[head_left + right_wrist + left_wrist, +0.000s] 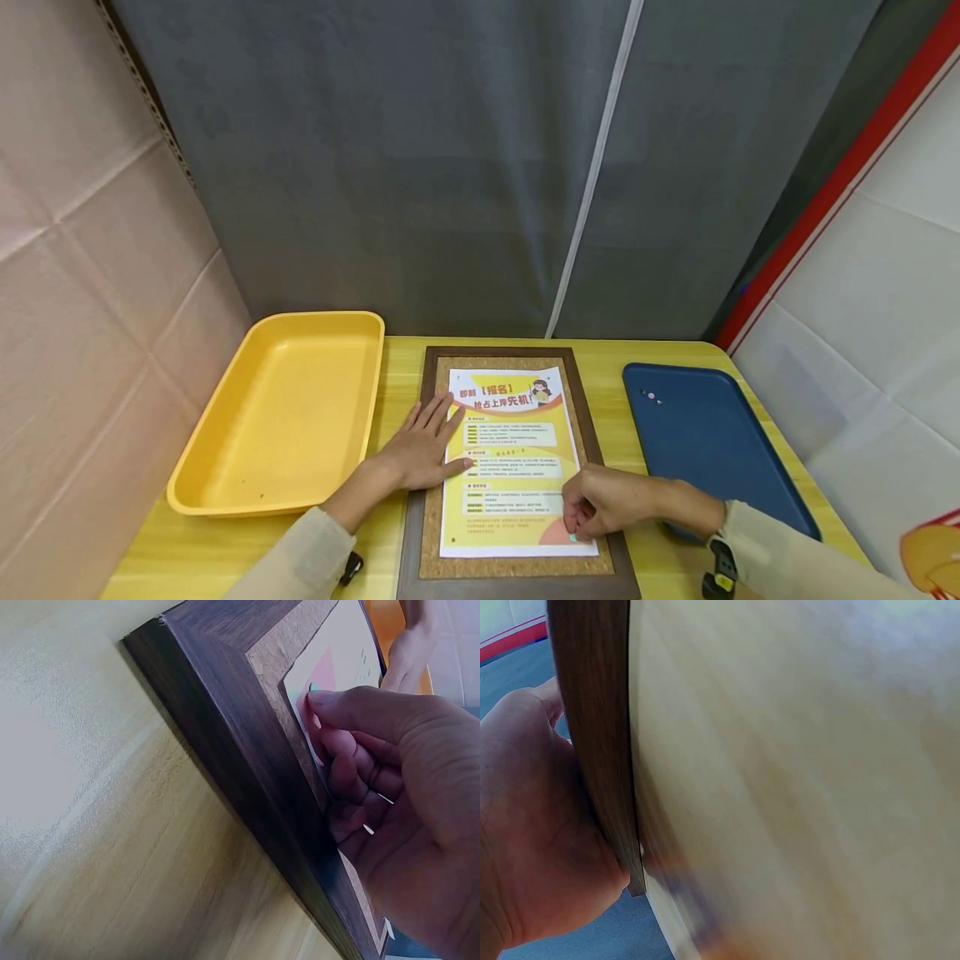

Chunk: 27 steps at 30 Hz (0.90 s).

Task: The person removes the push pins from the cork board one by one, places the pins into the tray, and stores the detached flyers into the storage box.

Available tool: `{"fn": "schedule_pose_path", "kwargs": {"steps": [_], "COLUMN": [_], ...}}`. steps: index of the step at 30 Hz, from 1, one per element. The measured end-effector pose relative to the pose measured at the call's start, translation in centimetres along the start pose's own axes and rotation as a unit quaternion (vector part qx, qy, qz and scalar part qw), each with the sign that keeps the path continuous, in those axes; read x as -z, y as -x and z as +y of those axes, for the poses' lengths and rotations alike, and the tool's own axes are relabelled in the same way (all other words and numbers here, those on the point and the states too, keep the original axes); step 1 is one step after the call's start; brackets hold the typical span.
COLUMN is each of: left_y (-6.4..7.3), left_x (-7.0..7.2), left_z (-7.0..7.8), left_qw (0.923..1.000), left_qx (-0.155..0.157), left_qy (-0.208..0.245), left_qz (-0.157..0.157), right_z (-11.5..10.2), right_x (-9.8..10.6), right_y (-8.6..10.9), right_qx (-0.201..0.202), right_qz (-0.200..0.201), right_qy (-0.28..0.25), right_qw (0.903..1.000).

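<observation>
Paper sheet (517,500) on a cork board, right fingers pinching a small green pin (573,537) at its lower right corner.
Sheet: thin, smooth, rectangular, yellow-and-white print; lies flat on grainy cork (510,568) inside a dark brown, wood-grained frame (517,587) with mitred corners. Left hand (423,450) rests on the sheet's left edge, fingers extended and spread. Right hand (611,500): thumb and forefinger on the pin, other fingers curled. Deep-walled, round-cornered yellow tray (300,400) to the left; shallow blue tray (720,450) to the right, tiny pieces near its far corner. Tabletop (142,550) yellowish, wood-patterned.
</observation>
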<state>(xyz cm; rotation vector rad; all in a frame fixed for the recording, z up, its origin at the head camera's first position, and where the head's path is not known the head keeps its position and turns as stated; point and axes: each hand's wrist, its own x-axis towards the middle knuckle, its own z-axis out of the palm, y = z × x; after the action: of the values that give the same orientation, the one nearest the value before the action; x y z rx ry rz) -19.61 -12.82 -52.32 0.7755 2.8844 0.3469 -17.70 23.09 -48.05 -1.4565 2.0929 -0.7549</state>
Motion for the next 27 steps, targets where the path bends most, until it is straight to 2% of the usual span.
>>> {"fn": "schedule_pose_path", "kwargs": {"steps": [21, 27], "left_y": [-0.05, 0.21], "left_x": [0.06, 0.79], "left_z": [0.06, 0.38], "left_qw": [1.0000, 1.0000], "left_qx": [0.002, -0.002], "left_qy": [-0.005, -0.002], "left_qz": [-0.003, -0.009], "right_z": [-0.67, -0.76], "right_x": [0.30, 0.35], "right_y": [-0.10, -0.10], "right_qx": [-0.051, -0.055], "right_qz": [-0.021, -0.026], "right_qy": [-0.034, -0.028], "right_qw": [0.9979, 0.9978]}}
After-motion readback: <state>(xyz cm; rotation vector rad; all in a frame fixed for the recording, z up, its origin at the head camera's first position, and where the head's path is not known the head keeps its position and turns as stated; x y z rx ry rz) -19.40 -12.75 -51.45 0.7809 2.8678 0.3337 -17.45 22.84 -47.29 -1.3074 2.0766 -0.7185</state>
